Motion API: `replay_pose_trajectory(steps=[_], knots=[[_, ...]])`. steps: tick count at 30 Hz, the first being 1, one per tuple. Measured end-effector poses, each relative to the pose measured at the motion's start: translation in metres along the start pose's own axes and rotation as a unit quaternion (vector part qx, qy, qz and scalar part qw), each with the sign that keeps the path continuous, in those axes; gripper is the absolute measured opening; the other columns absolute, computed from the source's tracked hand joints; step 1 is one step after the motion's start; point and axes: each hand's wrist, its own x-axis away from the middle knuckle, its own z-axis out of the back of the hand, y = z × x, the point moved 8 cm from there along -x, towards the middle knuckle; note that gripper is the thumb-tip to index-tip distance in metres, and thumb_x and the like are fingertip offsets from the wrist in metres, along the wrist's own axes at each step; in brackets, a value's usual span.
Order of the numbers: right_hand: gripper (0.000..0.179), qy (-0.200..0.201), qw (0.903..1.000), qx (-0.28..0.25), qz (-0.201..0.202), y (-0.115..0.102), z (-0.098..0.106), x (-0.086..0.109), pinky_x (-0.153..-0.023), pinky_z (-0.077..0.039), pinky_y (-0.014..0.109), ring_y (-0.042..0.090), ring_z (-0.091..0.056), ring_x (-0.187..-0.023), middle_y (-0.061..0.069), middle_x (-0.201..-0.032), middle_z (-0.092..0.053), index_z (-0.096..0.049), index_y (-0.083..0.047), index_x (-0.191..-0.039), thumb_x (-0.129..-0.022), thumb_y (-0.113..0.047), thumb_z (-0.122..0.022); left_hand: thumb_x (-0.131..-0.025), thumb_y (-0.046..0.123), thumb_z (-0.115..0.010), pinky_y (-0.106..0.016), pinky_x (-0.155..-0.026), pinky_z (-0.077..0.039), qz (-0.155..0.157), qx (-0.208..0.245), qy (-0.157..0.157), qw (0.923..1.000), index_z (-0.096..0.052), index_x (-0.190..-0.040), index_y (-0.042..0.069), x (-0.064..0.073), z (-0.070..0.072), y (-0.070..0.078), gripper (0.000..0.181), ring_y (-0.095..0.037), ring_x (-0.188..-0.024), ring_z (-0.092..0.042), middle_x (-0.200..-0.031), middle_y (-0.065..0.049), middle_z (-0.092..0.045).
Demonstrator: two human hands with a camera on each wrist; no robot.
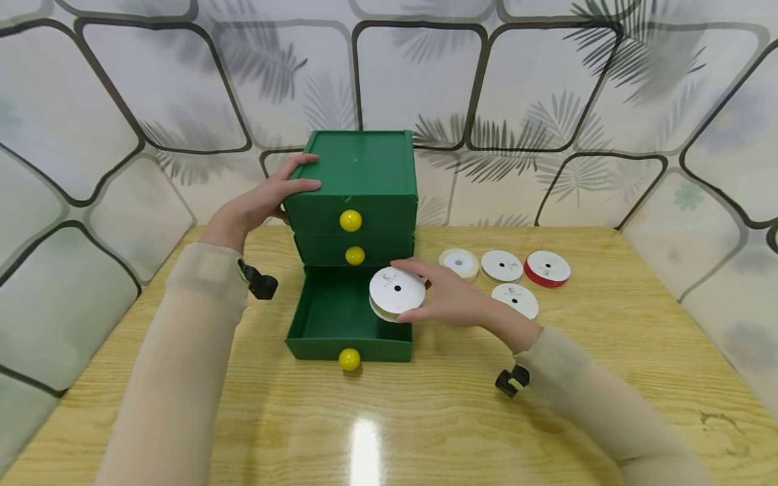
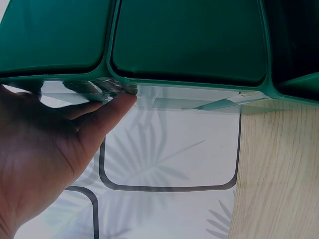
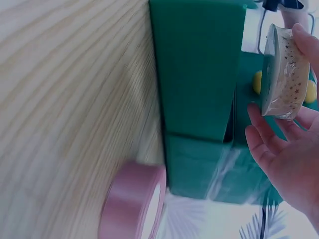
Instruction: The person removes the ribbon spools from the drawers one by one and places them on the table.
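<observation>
My right hand (image 1: pixel 452 293) pinches a ribbon spool (image 1: pixel 396 290) by its edge, thumb on the near side and fingers on the far side. It has a white label face, and in the right wrist view its cream ribbon (image 3: pixel 290 74) shows small stars. The spool is above the pulled-out bottom drawer (image 1: pixel 328 310) of a green drawer cabinet (image 1: pixel 361 162). At the cabinet's upper left, my left hand (image 1: pixel 255 202) rests with extended fingers over the top edge; in the left wrist view the thumb (image 2: pixel 112 112) touches the cabinet, while the other fingers are partly hidden.
Right of the cabinet lie a cream ribbon spool (image 1: pixel 467 263), two white-faced spools (image 1: pixel 501 266) and a red ribbon spool (image 1: pixel 550 268). Yellow round knobs (image 1: pixel 350 221) stick out from the drawer fronts. A patterned wall covering (image 1: pixel 419 81) stands behind the wooden table (image 1: pixel 292 418).
</observation>
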Motion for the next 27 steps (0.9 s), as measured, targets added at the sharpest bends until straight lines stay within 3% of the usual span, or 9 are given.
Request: replay_pose_trajectory(steps=[9, 16, 23, 27], knots=[[0.084, 0.040, 0.9989, 0.021, 0.015, 0.017, 0.026, 0.032, -0.092, -0.043, 0.045, 0.023, -0.046, -0.120, 0.007, -0.143, -0.045, -0.045, -0.011, -0.146, -0.075, -0.030, -0.086, -0.096, 0.046, -0.052, -0.059, -0.092, -0.036, 0.000, -0.003, -0.001, 1.0000, -0.011, -0.154, 0.034, 0.000, 0.000, 0.000, 0.072, -0.040, -0.130, -0.030, -0.159, -0.005, 0.001], [0.086, 0.062, 0.9967, 0.053, -0.006, 0.034, 0.046, 0.056, -0.089, -0.044, 0.045, 0.023, -0.049, -0.114, 0.009, -0.143, -0.046, -0.045, -0.009, -0.145, -0.073, -0.032, -0.087, -0.096, 0.046, -0.052, -0.057, -0.090, -0.037, -0.002, -0.004, -0.001, 1.0000, -0.011, -0.155, 0.034, 0.001, 0.000, 0.001, 0.072, -0.040, -0.129, -0.031, -0.160, -0.005, 0.002], [0.085, 0.104, 0.9915, 0.069, -0.035, 0.055, 0.068, 0.084, -0.087, -0.043, 0.031, 0.018, -0.051, -0.106, 0.008, -0.136, -0.051, -0.048, -0.009, -0.142, -0.071, -0.028, -0.089, -0.097, 0.044, -0.052, -0.057, -0.090, -0.037, -0.003, -0.001, -0.003, 1.0000, -0.011, -0.155, 0.034, 0.000, 0.000, 0.002, 0.072, -0.041, -0.129, -0.030, -0.159, -0.005, 0.002], [0.084, 0.112, 0.9886, 0.078, -0.064, 0.069, 0.080, 0.101, -0.088, -0.043, 0.036, 0.023, -0.052, -0.107, 0.012, -0.135, -0.051, -0.046, -0.007, -0.143, -0.073, -0.027, -0.087, -0.096, 0.044, -0.052, -0.058, -0.091, -0.036, -0.003, 0.002, -0.002, 1.0000, -0.012, -0.154, 0.034, 0.000, 0.000, 0.001, 0.071, -0.040, -0.130, -0.030, -0.159, -0.005, 0.001]])
